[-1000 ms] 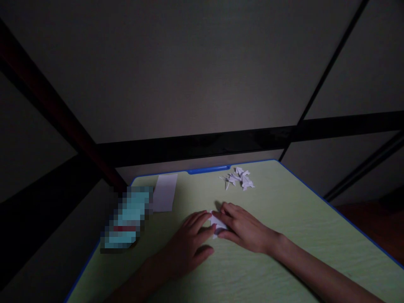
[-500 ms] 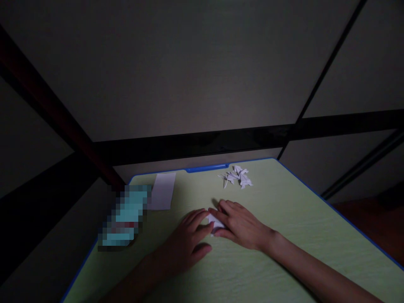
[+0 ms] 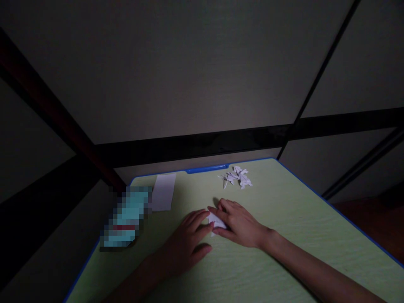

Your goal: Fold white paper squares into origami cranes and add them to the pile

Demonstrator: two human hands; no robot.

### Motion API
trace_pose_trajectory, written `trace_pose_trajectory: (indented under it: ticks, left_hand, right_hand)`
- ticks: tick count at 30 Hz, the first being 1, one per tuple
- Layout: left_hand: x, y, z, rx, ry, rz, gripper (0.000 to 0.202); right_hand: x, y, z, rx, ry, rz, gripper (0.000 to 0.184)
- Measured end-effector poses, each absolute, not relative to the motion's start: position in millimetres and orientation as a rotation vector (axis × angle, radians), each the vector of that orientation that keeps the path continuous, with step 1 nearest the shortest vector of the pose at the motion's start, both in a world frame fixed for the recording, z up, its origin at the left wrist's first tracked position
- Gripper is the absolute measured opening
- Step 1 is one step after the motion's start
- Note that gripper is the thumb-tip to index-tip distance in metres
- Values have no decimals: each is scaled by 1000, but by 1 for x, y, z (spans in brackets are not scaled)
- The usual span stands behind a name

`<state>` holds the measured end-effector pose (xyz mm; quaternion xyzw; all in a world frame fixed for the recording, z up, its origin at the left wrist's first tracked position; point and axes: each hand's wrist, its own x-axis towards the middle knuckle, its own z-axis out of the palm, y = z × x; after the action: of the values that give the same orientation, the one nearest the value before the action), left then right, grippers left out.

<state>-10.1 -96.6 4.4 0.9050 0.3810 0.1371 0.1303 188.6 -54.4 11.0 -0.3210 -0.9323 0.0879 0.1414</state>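
A small folded piece of white paper [image 3: 216,221] lies on the pale green tabletop, partly hidden beneath my fingers. My right hand [image 3: 240,223] holds it from the right, with the index finger across its upper part and the thumb along its lower edge; the other fingers are curled. From the left, my left hand [image 3: 192,240] reaches its fingertips to the paper's edge. Its fingers are spread, and the thumb stays apart from the paper.
Beyond my hands lie several small folded paper figures [image 3: 244,180] and thin paper strips. A white paper sheet [image 3: 164,192] is at the back left, beside a blurred turquoise object [image 3: 128,216]. The green table [image 3: 284,202] has a blue edge and stands against a panelled wall.
My right hand has shifted very slightly, and a little more of the folded paper shows between its index finger and thumb. My left hand stays nearly still.
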Motion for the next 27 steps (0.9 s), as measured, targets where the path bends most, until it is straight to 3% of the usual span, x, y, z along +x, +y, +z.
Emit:
trace_pose_trajectory:
  ticks: [8,13,27]
  left_hand:
    - [-10,-97,3,2577,1104,465,41]
    - [-10,-96,1,2631,1088,415,47]
    - [-9,-100,4,2526,1141,477,31]
  right_hand:
    - [194,-54,11,-577,-2647,446,12]
    - [195,-54,9,-418,-2679,351,13]
    - [193,-58,10,-373,-2817,86,16]
